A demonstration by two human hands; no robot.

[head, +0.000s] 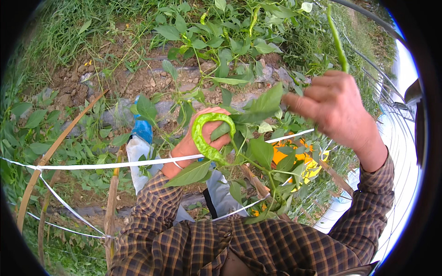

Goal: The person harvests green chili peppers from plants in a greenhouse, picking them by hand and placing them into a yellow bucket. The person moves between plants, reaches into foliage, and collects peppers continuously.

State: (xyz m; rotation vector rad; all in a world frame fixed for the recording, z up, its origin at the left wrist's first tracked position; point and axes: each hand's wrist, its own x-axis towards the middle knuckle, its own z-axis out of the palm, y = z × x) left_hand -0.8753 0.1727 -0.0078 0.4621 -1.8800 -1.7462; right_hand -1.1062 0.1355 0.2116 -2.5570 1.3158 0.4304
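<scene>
A long green chili pepper (337, 41) sticks up out of my closed right hand (335, 103), which is raised at the right with its index finger reaching towards a leaf. At the centre, my left hand (207, 132) is among the leaves of a pepper plant (260, 151), behind a curled, wrinkled green pepper (199, 136). The curled pepper lies across its back; the fingertips are partly hidden, and what they touch cannot be told. A white band is around the left wrist.
A white string (121, 165) crosses left to right, tied to a curved wooden stake (65, 129). Another wooden stake (111, 203) stands nearer. More pepper plants (224, 45) grow ahead over soil and plastic film. Orange and yellow material (291, 155) shows behind leaves.
</scene>
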